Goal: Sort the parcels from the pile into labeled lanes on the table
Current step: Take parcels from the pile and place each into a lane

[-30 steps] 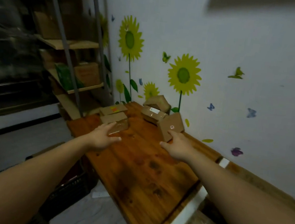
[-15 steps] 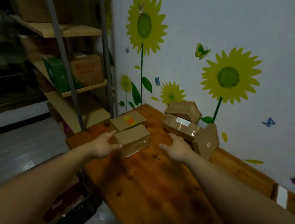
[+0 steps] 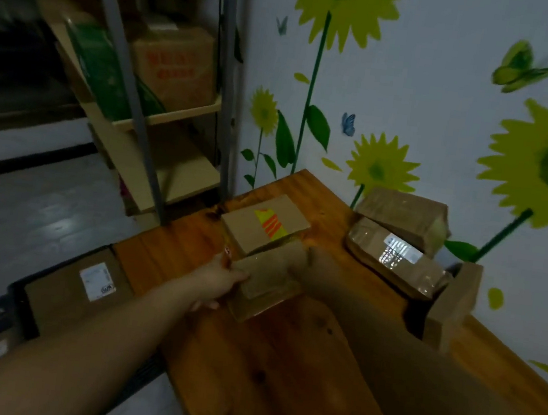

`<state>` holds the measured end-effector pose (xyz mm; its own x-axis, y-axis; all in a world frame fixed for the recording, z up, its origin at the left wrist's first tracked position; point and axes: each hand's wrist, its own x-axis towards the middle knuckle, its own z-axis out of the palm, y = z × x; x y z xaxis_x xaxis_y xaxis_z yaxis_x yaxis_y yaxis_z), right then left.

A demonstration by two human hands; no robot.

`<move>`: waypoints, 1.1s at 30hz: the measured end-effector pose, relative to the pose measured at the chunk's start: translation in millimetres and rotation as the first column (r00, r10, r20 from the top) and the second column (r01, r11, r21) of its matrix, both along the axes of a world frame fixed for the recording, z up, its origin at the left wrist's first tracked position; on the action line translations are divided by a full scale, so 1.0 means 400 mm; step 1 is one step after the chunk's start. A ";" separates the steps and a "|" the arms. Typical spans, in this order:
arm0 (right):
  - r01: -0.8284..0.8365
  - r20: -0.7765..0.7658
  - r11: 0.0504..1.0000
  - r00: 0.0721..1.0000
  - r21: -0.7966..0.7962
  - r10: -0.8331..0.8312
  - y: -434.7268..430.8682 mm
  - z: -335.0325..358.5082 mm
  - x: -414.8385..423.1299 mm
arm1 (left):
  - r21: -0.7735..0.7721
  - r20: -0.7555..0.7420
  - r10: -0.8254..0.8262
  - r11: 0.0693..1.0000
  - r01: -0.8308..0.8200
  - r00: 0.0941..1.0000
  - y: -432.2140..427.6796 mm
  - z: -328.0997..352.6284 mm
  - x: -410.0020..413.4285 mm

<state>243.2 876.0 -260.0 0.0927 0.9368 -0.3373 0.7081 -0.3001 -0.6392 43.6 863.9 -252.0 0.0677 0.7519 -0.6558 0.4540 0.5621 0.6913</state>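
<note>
A small brown taped parcel (image 3: 265, 284) sits tilted near the left end of the wooden table (image 3: 279, 380). My left hand (image 3: 222, 282) grips its left side, thumb on top and fingers underneath. My right hand (image 3: 307, 265), blurred, wraps over its far right corner. Just behind it lies a flat parcel with a yellow and orange label (image 3: 263, 225). The pile stands by the wall: a taped parcel with a white label (image 3: 397, 258), a box (image 3: 406, 216) resting on it, and an upright box (image 3: 454, 305).
A metal shelf rack (image 3: 152, 116) stands left of the table, holding a cardboard box (image 3: 176, 64) and a green bag (image 3: 99, 68). Below the table's left edge, a dark crate holds a parcel with a white label (image 3: 83, 287). The sunflower wall (image 3: 416, 104) borders the table.
The view has moved closer to the table's left end. My right hand has shifted left from the pile onto the small parcel. My left hand has closed around that parcel's left side.
</note>
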 end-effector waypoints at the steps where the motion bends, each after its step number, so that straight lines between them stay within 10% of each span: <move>1: 0.011 -0.017 1.000 1.000 -0.001 -0.011 0.017 -0.022 -0.003 | -0.028 -0.003 -0.002 1.000 0.002 1.000 0.009 -0.017 0.004; 13: 0.190 -0.124 0.978 0.972 -0.088 -0.200 -0.033 -0.058 0.083 | -0.263 0.201 0.171 0.958 -0.115 0.965 0.031 -0.039 0.068; 22: 0.511 -0.267 0.850 0.843 0.125 -0.467 -0.337 0.128 0.055 | 0.136 0.409 -0.089 0.990 0.036 0.908 -0.103 0.058 0.089; 33: 0.664 -0.317 0.564 0.739 0.490 -0.594 -0.711 0.305 0.053 | 0.579 0.483 -0.413 0.812 0.073 0.772 -0.344 0.276 0.176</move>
<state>264.3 591.6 -138.0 0.7287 0.6669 0.1559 0.3958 -0.2242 -0.8905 113.9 726.4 -141.5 0.5212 0.8526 0.0367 -0.0447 -0.0156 0.9989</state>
